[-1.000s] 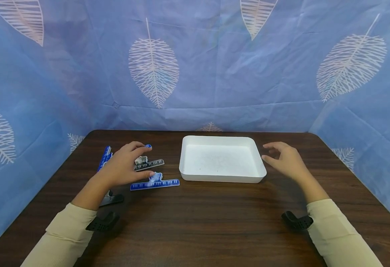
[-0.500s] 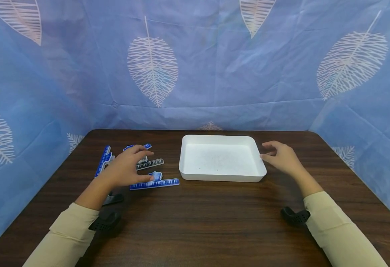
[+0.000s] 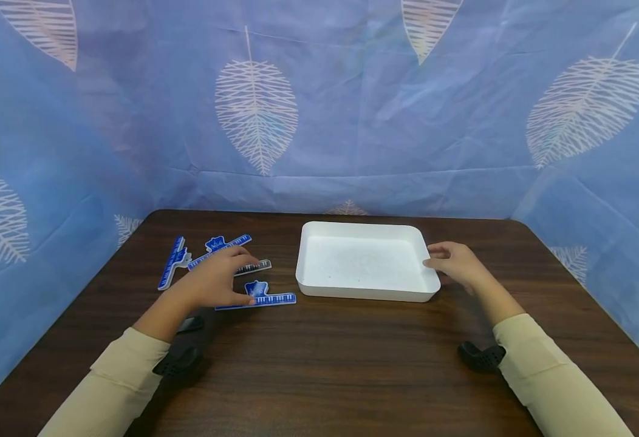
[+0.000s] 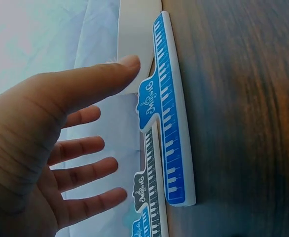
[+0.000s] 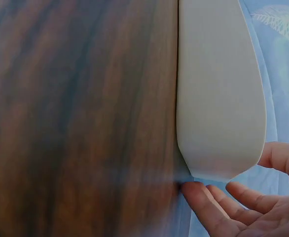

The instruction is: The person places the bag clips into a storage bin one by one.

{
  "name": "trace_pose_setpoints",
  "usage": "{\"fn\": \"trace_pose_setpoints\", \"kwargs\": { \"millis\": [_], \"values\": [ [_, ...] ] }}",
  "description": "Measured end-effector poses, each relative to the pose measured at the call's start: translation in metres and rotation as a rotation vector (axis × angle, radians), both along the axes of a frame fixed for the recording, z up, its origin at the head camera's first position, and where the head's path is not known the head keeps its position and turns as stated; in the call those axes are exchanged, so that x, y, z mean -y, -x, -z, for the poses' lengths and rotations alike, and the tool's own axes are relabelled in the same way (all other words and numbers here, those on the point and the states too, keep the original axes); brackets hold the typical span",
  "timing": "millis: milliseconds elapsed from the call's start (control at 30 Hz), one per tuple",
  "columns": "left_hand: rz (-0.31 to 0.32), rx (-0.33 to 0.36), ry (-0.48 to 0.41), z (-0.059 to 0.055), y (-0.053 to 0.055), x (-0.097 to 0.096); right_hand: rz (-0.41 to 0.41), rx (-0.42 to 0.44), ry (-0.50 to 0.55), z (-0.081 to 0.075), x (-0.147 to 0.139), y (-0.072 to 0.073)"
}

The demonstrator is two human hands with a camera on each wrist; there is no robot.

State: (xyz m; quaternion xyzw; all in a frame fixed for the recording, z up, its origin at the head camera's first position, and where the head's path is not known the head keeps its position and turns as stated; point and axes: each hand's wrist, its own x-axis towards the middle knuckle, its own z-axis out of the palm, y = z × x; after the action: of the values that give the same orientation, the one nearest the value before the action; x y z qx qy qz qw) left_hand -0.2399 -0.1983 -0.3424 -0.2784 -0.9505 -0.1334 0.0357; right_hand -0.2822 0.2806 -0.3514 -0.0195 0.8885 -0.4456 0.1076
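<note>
My left hand (image 3: pixel 212 282) hovers over several long clips printed with piano keys, its fingers spread. In the left wrist view the thumb points at the handle of the nearest blue clip (image 4: pixel 167 113), and nothing sits between thumb and fingers. Behind it lies a black clip (image 3: pixel 256 267), partly covered by the hand in the head view. Another blue clip (image 3: pixel 218 246) lies farther back, and one more blue clip (image 3: pixel 171 265) is at the far left. At the right end of a white tray (image 3: pixel 365 292), my right hand (image 3: pixel 458 264) holds the wall, thumb over the rim and fingers outside.
The dark wooden table (image 3: pixel 319 364) carries the tray and the clips. A blue cloth (image 3: pixel 319 121) with white leaf prints hangs around its back and sides. Dark straps (image 3: pixel 480 357) show at both wrists.
My right hand has moved left from beside the tray onto its right edge. My left hand has shifted slightly right and lower over the clips, uncovering the rear blue one.
</note>
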Motion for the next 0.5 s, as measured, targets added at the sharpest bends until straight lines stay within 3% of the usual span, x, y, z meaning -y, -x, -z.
{"fn": "trace_pose_setpoints", "kwargs": {
  "millis": [167, 333, 500],
  "values": [
    [-0.013, 0.064, 0.022, 0.0036, 0.0014, -0.0023, -0.002, 0.07, 0.085, -0.0013, -0.0032, 0.0007],
    [0.009, 0.074, 0.055, 0.0063, 0.002, -0.0035, -0.006, 0.157, 0.196, -0.001, -0.0055, 0.0018],
    [0.021, 0.101, 0.091, 0.0057, 0.003, -0.0068, -0.006, 0.173, 0.237, 0.0007, -0.0075, 0.0026]
  ]
}}
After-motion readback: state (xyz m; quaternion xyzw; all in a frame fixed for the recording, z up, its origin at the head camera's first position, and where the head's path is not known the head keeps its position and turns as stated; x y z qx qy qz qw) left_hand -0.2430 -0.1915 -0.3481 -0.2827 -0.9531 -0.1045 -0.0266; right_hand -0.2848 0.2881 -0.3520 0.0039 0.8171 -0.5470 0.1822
